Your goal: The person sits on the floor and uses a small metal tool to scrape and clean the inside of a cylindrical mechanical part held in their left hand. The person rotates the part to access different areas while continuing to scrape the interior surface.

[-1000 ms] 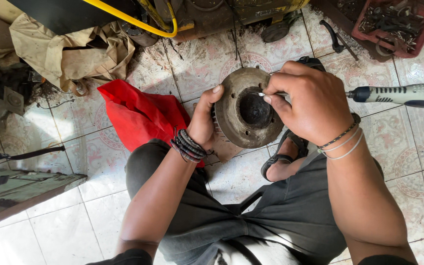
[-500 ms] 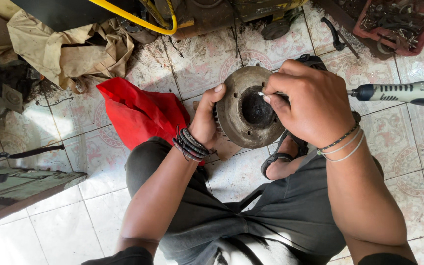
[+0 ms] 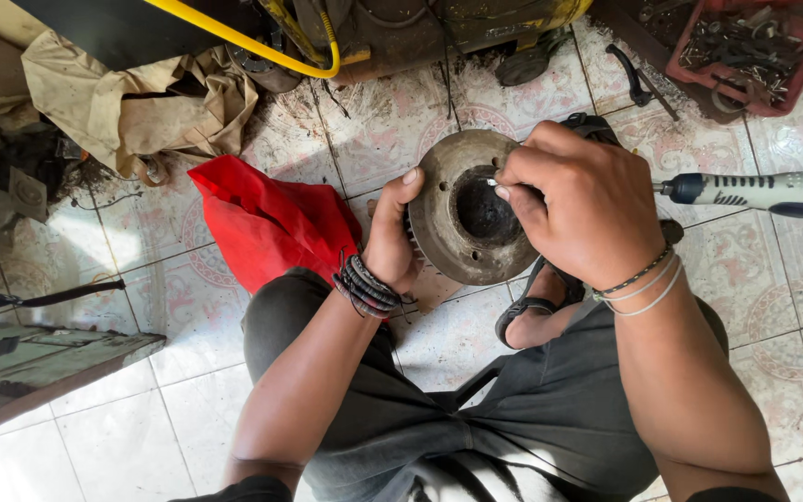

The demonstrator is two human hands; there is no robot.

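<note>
**— On the tiled floor, what lies around you?**

— From my view over the head camera: a red cloth (image 3: 267, 223) lies crumpled just to the left of my knee, touching the edge of my dark trousers. Beyond it, up left, a beige rag (image 3: 132, 102) is heaped against dark clutter, and a yellow hose (image 3: 234, 37) curves across the top. At top right sits a red tray (image 3: 750, 51) filled with small metal parts, with a black tool (image 3: 634, 79) lying on the tiles just beside it. A screwdriver (image 3: 764, 191) with a blue and white grip lies on the floor to the right, partly behind my right wrist. My sandalled foot (image 3: 536, 311) shows below the work.

— **Anything blocking your sight of the work?**

— My right hand (image 3: 583, 209) covers the right part of the rusty metal hub (image 3: 457, 218), so that side of its rim is hidden.

— **And the hands themselves?**

— My left hand (image 3: 392, 237) is wrapped round the hub's left edge, thumb up against the rim, holding it tilted above the floor between my knees. The right hand is curled nearly closed, its fingertips pinched together at the upper edge of the hub's dark centre hole. Something small and pale shows at the fingertips; I cannot tell what it is. Dark bands sit on the left wrist, thin bracelets on the right.
</note>
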